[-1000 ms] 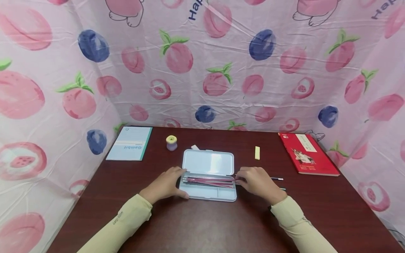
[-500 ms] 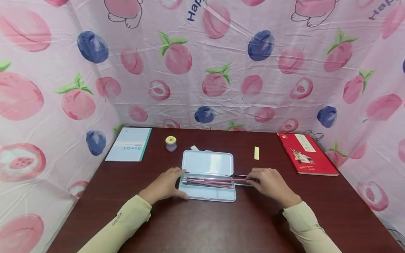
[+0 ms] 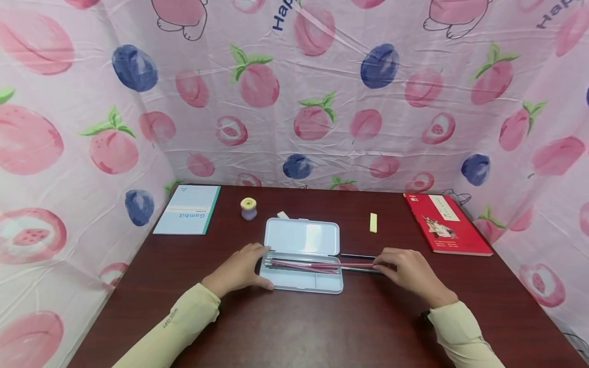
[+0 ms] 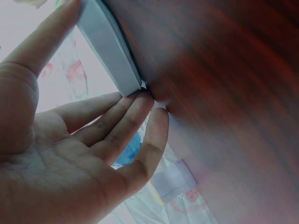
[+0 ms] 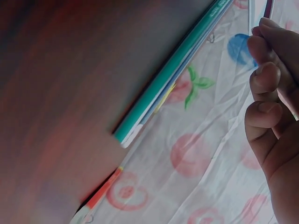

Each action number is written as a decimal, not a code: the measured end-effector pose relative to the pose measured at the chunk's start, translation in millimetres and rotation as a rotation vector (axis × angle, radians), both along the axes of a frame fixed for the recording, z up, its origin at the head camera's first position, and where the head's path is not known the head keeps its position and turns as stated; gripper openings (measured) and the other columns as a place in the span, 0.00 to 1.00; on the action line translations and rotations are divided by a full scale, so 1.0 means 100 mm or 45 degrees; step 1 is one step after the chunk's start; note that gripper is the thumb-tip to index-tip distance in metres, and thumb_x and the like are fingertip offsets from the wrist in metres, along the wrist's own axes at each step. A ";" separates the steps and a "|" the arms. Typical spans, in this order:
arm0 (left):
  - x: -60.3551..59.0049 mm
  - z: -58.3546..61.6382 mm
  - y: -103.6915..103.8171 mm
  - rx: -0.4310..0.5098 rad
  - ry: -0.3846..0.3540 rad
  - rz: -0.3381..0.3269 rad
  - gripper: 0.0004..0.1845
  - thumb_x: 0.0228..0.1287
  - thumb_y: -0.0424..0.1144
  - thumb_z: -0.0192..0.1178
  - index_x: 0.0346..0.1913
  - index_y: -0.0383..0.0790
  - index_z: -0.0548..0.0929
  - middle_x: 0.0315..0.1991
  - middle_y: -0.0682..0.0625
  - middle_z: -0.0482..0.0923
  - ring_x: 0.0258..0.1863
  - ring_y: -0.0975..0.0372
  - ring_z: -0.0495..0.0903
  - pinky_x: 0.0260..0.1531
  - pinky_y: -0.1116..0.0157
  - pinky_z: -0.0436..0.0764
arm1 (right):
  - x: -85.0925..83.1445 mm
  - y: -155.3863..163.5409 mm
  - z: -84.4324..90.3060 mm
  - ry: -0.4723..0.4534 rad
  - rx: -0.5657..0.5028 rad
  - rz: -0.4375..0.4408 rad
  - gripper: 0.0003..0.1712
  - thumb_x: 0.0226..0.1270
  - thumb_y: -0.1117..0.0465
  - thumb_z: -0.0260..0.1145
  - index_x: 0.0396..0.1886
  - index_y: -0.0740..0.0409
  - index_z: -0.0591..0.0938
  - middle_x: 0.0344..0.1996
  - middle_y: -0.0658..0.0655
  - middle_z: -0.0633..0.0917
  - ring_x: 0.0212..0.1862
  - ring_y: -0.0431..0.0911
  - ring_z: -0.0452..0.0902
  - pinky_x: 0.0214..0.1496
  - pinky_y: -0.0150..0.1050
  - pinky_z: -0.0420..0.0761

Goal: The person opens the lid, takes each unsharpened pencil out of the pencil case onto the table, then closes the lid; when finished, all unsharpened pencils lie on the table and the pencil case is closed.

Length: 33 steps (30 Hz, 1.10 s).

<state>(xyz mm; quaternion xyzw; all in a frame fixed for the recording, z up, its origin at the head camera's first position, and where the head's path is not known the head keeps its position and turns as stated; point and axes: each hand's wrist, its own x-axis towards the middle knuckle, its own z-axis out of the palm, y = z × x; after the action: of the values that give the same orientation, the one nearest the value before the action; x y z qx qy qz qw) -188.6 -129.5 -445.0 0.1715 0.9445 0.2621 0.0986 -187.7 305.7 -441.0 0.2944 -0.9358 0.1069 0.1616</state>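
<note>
A light-blue pencil case (image 3: 302, 236) lies with its lid up, several pencils (image 3: 294, 264) in its back compartment. My left hand (image 3: 238, 268) holds the case's left end, thumb at the front corner and fingers by the hinge. In the left wrist view, the fingertips touch the edge of the case (image 4: 108, 49). Right of the case, my right hand (image 3: 409, 271) pinches the end of a pinkish-red pencil (image 3: 354, 265), whose other end is over the case. On the table beside it lie a dark pencil (image 3: 358, 256) and a green pencil (image 5: 173, 70).
A blue-white notebook (image 3: 186, 210) lies at the left, a red book (image 3: 448, 225) at the right. Behind the case are a yellow-and-purple cup-shaped object (image 3: 249, 209), a small white block (image 3: 282, 215) and a yellow strip (image 3: 373, 223). A fruit-print cloth (image 3: 294, 102) hangs behind the table.
My right hand has moved right, away from the case, drawing the pinkish-red pencil partly out past its right edge. My left hand has stayed on the case.
</note>
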 end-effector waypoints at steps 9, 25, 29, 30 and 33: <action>0.01 0.01 0.00 -0.003 -0.002 0.004 0.53 0.49 0.56 0.85 0.77 0.39 0.74 0.72 0.40 0.76 0.69 0.49 0.75 0.74 0.45 0.75 | 0.07 0.21 -0.02 0.030 -0.015 0.003 0.18 0.48 0.64 0.88 0.38 0.42 0.94 0.32 0.36 0.89 0.34 0.31 0.83 0.41 0.41 0.90; 0.01 0.02 0.01 -0.011 -0.001 0.011 0.53 0.50 0.56 0.85 0.77 0.39 0.74 0.72 0.40 0.76 0.68 0.50 0.75 0.74 0.45 0.76 | 0.17 0.48 -0.02 0.040 -0.025 -0.017 0.18 0.47 0.64 0.88 0.37 0.41 0.93 0.31 0.34 0.87 0.32 0.27 0.79 0.37 0.36 0.88; 0.01 0.01 0.01 -0.009 0.003 0.009 0.53 0.49 0.56 0.85 0.76 0.39 0.74 0.71 0.40 0.76 0.68 0.50 0.76 0.74 0.45 0.76 | 0.19 0.55 -0.03 0.073 -0.021 -0.011 0.19 0.44 0.64 0.89 0.36 0.41 0.93 0.30 0.34 0.87 0.31 0.27 0.78 0.35 0.34 0.86; 0.01 0.01 0.01 -0.008 0.003 0.009 0.53 0.49 0.56 0.85 0.76 0.39 0.74 0.71 0.40 0.76 0.68 0.50 0.76 0.73 0.45 0.76 | 0.19 0.57 -0.02 0.083 -0.023 -0.010 0.20 0.43 0.64 0.89 0.36 0.40 0.93 0.30 0.34 0.87 0.31 0.27 0.79 0.35 0.32 0.85; 0.00 0.00 0.00 -0.009 0.002 0.005 0.53 0.49 0.56 0.85 0.77 0.39 0.74 0.72 0.40 0.76 0.68 0.50 0.76 0.73 0.45 0.76 | 0.21 0.63 -0.01 0.116 -0.028 0.001 0.20 0.42 0.64 0.89 0.35 0.40 0.93 0.31 0.34 0.88 0.32 0.28 0.80 0.38 0.26 0.82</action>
<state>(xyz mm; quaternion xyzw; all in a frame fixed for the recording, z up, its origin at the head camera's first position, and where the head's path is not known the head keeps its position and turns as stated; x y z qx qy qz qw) -188.5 -129.2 -444.9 0.1694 0.9459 0.2590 0.0979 -166.4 368.2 -442.2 0.2976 -0.9262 0.1035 0.2072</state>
